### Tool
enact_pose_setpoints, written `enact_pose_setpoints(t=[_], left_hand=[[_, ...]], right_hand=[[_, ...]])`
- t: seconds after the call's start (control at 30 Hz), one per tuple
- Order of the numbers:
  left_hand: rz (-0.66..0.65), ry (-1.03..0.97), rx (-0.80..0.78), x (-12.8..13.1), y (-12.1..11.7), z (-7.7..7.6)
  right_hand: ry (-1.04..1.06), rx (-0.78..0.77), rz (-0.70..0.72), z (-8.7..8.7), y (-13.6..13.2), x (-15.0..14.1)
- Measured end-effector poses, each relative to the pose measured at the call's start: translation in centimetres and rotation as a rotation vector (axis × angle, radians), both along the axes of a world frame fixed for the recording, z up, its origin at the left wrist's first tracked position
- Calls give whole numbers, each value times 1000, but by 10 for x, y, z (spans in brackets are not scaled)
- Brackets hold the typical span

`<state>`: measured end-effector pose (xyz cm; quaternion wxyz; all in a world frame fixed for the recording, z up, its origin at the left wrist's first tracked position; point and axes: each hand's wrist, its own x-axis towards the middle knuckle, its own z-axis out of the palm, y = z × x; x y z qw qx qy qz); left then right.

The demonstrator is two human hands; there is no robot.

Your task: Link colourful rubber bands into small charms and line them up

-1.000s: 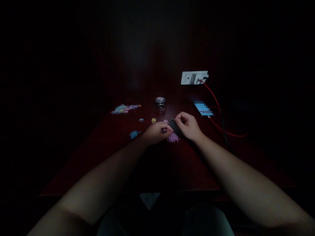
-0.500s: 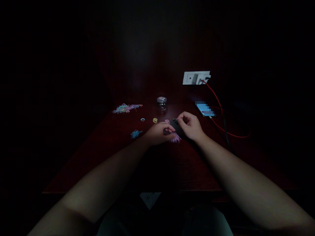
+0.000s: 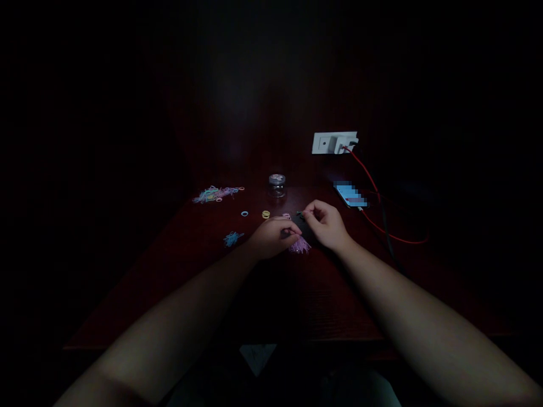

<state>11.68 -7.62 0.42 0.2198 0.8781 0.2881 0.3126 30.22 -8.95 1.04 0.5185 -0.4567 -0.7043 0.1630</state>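
My left hand (image 3: pixel 274 237) rests low over the table with its fingers curled and thumb and fingertips together, at the edge of a heap of purple elastic bands (image 3: pixel 299 245). Whether a band is between those fingertips I cannot tell. Just to the right, my right hand (image 3: pixel 326 225) is closed in a pinch, its fingertips beside some small dark green bands (image 3: pixel 300 215); what the pinch holds is too small to make out. Pink bands (image 3: pixel 287 216) lie behind my left hand, with yellow bands (image 3: pixel 266 215) and a single light blue band (image 3: pixel 245 213) farther left.
A blue heap of bands (image 3: pixel 232 238) lies left of my left hand, and a mixed-colour heap (image 3: pixel 214 194) farther back. A lidded clear jar (image 3: pixel 277 185) stands near the wall. At right are a phone (image 3: pixel 350 194), its red cable (image 3: pixel 371 175) and a wall socket (image 3: pixel 324 143).
The whole view has shifted slightly, so the table and things on it appear lower. Both hands keep nearly the same place and pose relative to the bands.
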Motion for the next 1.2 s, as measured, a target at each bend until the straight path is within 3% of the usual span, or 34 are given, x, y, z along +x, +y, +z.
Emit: enact_pose_setpoints(t=[0.27,0.43,0.6,0.8,1.03,1.1,1.2], left_hand=[[-58,225,252,6,-33,19],[-13,477,198,15,-56,14],[-46,564,116,16,-56,8],[-76,560,99,13,-53,6],[-49,426,195,5,-47,23],[25,331,209,-3,-35,27],[293,149,221,-21,-6,28]], right_hand=[[67,88,-39,13,-5,2],[157,156,-148,17,-4,10],[167,154,-150,15,-3,9],[170,147,-152,14,-3,8],[194,140,-154,13,-1,9],[200,135,-163,12,0,10],[206,132,-169,12,1,10]])
